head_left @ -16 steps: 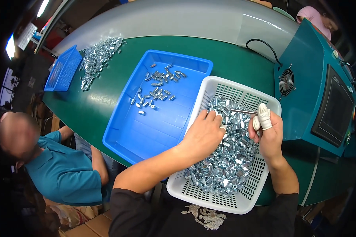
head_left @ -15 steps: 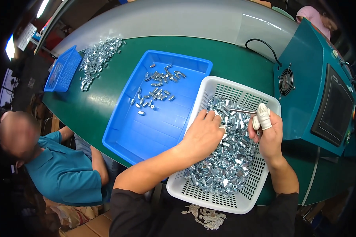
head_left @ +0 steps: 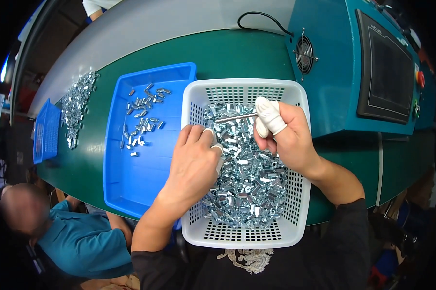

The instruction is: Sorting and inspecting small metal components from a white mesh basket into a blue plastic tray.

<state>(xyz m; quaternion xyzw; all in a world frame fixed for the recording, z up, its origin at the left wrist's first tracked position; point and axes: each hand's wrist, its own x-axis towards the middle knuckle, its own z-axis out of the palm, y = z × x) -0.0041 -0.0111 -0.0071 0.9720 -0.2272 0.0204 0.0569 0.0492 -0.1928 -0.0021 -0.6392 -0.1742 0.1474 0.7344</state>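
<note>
A white perforated basket point(head_left: 244, 244) holds a heap of shiny hexagonal metal nuts point(head_left: 247, 193), long like coupling nuts. My right hand point(head_left: 293, 140), with white finger cots on thumb and finger, grips a thin metal rod point(head_left: 235, 118). The rod points left across the heap. Close to its far end is my left hand point(head_left: 193, 157), above the basket's left side. Its fingers are curled together, finger cots on some of them; whatever they hold is hidden from view. Left of the basket, a shallow blue tray point(head_left: 155, 188) has several loose nuts point(head_left: 143, 102) in it.
A small blue basket point(head_left: 48, 133) stands at the far left beside a pile of metal parts point(head_left: 77, 106) on the green table point(head_left: 237, 53). A teal machine point(head_left: 331, 104) with a screen and fan is on the right. A person in a teal shirt point(head_left: 87, 246) sits lower left.
The view has turned, so the basket appears straighter and further left. My left hand has shifted toward the basket's left wall. My right hand keeps hold of the rod.
</note>
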